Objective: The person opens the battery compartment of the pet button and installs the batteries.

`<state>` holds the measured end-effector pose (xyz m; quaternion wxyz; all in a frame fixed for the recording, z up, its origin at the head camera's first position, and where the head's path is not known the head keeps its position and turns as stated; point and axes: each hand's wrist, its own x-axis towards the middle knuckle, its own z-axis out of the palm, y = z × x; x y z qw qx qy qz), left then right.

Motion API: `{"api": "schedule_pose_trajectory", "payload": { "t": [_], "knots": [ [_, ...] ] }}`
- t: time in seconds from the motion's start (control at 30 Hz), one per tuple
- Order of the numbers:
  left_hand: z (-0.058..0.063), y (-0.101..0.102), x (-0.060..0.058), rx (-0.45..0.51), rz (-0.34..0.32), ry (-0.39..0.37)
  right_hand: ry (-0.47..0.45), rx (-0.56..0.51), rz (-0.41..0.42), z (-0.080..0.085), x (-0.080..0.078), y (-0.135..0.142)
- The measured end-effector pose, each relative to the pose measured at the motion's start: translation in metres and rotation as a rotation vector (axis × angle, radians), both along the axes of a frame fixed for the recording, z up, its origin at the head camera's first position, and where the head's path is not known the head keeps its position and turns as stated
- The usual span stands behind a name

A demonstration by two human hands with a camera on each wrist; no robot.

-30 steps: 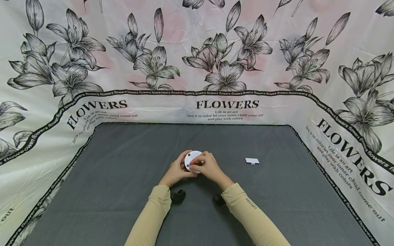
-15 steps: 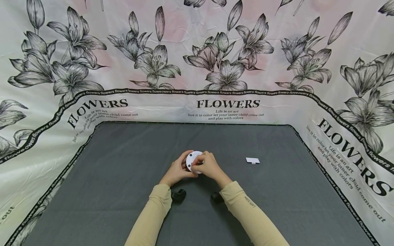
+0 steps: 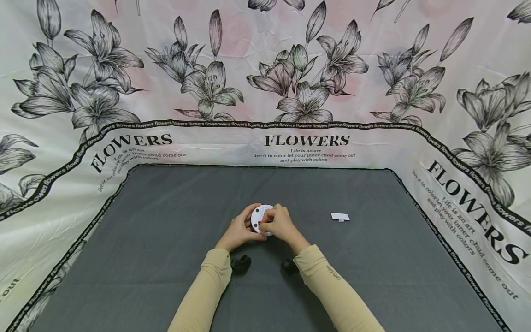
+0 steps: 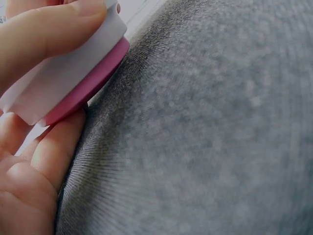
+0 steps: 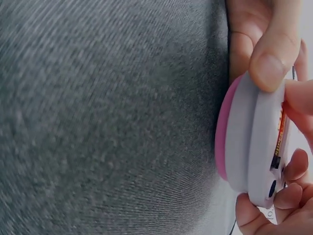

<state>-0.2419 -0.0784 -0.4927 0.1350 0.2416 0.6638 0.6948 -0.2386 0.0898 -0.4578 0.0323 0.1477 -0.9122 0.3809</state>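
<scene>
My left hand [image 3: 239, 229] grips a round white device [image 3: 257, 215] by its edge, with the thumb on the near side. The device's back has small holes and dark round spots. In the left wrist view the device's pink face [image 4: 90, 85] looks toward the cloth, with left fingers [image 4: 58, 149] beneath. My right hand [image 3: 283, 227] has its thumb and index finger together at the back. In the right wrist view a battery [image 5: 280, 133], red and black with yellow lettering, lies in the device's back under a fingertip; the finger covers part of it.
A small white battery cover [image 3: 340, 216] with a tab lies on the grey cloth [image 3: 186, 221] to the right. Dark wrist devices [image 3: 240, 265] sit below both wrists. A flower-printed curtain [image 3: 307, 143] borders the cloth at the back and sides.
My right hand has shifted slightly to the left and nearer over the device's back; the battery seen between its fingers a second ago is now mostly covered from above. The left hand stays about still.
</scene>
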Motion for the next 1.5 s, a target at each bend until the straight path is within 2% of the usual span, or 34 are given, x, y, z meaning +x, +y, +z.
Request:
{"api": "schedule_pose_trajectory", "payload": {
  "t": [0.17, 0.47, 0.57, 0.7, 0.8, 0.9, 1.03, 1.33, 1.5],
  "knots": [
    [0.0, 0.0, -0.001, -0.01, -0.003, 0.015, -0.018, -0.009, -0.006, 0.002, 0.001, 0.001],
    [0.002, 0.001, 0.0, -0.014, -0.008, 0.015, 0.043, -0.032, 0.029, -0.003, 0.002, 0.011],
    [0.001, 0.001, 0.0, -0.014, -0.008, 0.02, 0.03, -0.071, 0.045, -0.003, 0.003, 0.016],
    [0.001, 0.002, 0.0, -0.02, -0.002, 0.021, -0.002, -0.182, 0.064, -0.004, 0.002, 0.029],
    [0.001, 0.002, 0.0, -0.022, 0.009, 0.016, 0.0, -0.255, 0.057, -0.006, -0.001, 0.046],
    [0.003, 0.001, 0.0, -0.012, 0.012, 0.007, 0.013, -0.277, 0.021, -0.006, -0.005, 0.066],
    [0.005, 0.0, 0.0, 0.003, 0.009, -0.005, -0.001, -0.254, -0.046, -0.003, -0.008, 0.097],
    [0.005, -0.001, 0.0, 0.01, -0.01, -0.009, -0.135, -0.217, -0.158, 0.002, -0.007, 0.166],
    [0.003, 0.0, -0.001, 0.016, -0.012, -0.008, -0.151, -0.204, -0.171, -0.005, -0.005, 0.193]
  ]
}}
